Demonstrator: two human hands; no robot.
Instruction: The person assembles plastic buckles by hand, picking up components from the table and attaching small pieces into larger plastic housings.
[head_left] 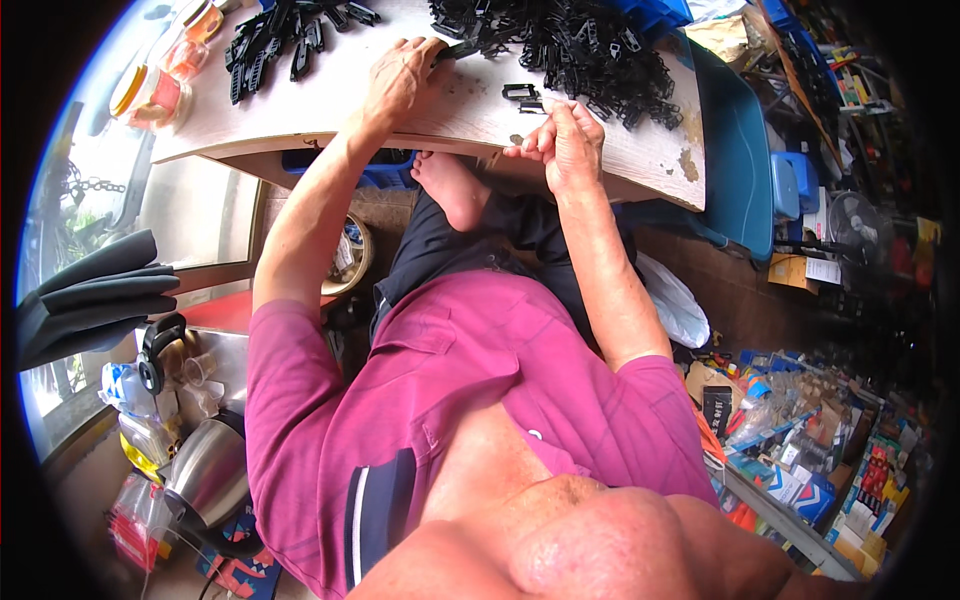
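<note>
My left hand rests on the pale tabletop, its fingers closed on a black plastic part that points to the right. At the table's front edge, my right hand has thumb and forefinger pinched together. Whatever lies in that pinch is too small to make out. Right beside these fingertips are two small black plastic clips, lying apart from the heap. A large heap of black plastic pieces covers the back right of the table. Slimmer black strips form another pile at the back left.
Orange-lidded jars stand at the table's left edge. A teal bin adjoins its right side. Below the table are a blue crate and a round basket. A metal kettle is at lower left; packed goods crowd the lower right.
</note>
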